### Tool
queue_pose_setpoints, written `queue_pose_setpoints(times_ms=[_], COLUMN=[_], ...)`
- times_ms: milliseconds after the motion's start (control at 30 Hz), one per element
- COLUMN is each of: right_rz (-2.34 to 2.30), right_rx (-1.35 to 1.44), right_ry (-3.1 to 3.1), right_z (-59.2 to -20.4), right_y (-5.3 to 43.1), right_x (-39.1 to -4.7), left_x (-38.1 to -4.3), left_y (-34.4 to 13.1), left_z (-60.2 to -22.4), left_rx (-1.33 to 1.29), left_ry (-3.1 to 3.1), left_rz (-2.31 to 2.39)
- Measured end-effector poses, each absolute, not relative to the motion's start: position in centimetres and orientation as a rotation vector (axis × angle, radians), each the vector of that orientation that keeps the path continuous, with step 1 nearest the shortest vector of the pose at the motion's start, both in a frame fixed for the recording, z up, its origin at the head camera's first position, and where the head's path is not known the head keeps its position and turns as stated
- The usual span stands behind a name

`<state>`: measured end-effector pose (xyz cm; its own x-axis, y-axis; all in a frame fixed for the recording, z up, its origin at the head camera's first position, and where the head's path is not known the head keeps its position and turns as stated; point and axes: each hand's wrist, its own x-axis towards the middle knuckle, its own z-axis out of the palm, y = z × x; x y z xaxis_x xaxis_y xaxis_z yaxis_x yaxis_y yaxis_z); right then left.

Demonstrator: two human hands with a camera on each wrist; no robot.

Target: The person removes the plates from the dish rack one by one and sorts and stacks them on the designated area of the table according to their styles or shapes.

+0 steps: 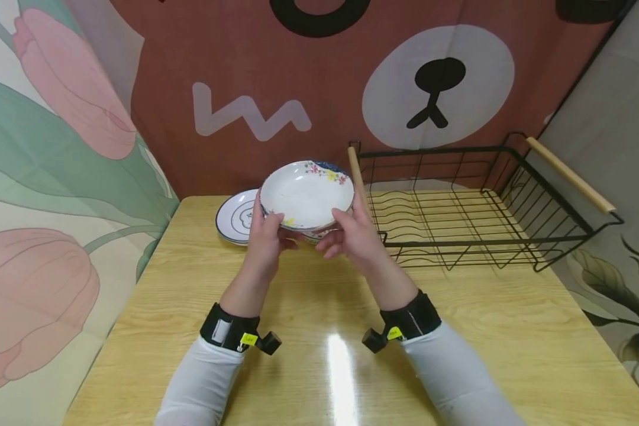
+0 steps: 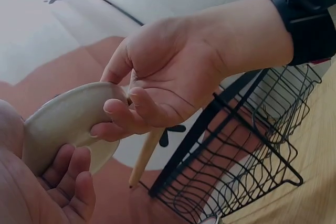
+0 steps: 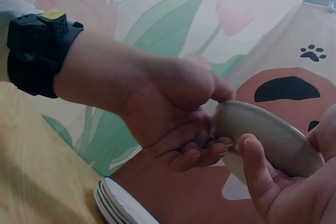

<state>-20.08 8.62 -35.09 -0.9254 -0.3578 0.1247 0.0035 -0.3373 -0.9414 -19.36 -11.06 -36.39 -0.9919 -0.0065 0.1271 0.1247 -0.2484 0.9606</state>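
Note:
Both hands grip a shallow white bowl (image 1: 306, 198), tilted toward the head camera, with pink and yellow flowers and a dark blue patch on its rim. The left hand (image 1: 264, 236) holds its left side, the thumb over the near rim. On the right side, the right hand (image 1: 355, 235) does likewise. Curled fingers of both hands show under the bowl's plain outer side (image 2: 73, 114) in the left wrist view. Below the bowl, a patterned edge (image 1: 319, 232) peeks out between the hands, mostly hidden.
Several blue-rimmed white plates (image 1: 234, 218) are stacked at the back left of the wooden table (image 1: 298, 296), partly behind the left hand. A black wire dish rack (image 1: 436, 242) with wooden handles stands at the back right. A printed cloth (image 1: 234, 59) hangs behind.

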Motion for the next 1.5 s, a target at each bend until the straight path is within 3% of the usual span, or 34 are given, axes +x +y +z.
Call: queue_pose_setpoints(times_ms=[433,667,1133,1500], right_rz=[-2.365,-2.42,-2.423,-2.393], right_rx=[-0.193,-0.021,0.049,0.149], right_ry=[1.627,1.61,1.716,1.689], right_z=[-39.3,-41.3,-46.1,-47.0], right_y=[6.9,6.7,7.1,8.2], right_x=[-22.6,-23.6,-26.0,-27.1], left_x=[-22.4,-23.5,-24.8,-25.6], left_y=[-11.8,-11.6,-10.9,-10.5], left_z=[-40.1,-42.2,-45.7,-46.7], left_rx=[0.085,0.081,0.286,0.229], left_ry=[-1.959,-1.99,-2.036,-2.134], left_rz=[-2.448,-2.484,-2.655,-2.685])
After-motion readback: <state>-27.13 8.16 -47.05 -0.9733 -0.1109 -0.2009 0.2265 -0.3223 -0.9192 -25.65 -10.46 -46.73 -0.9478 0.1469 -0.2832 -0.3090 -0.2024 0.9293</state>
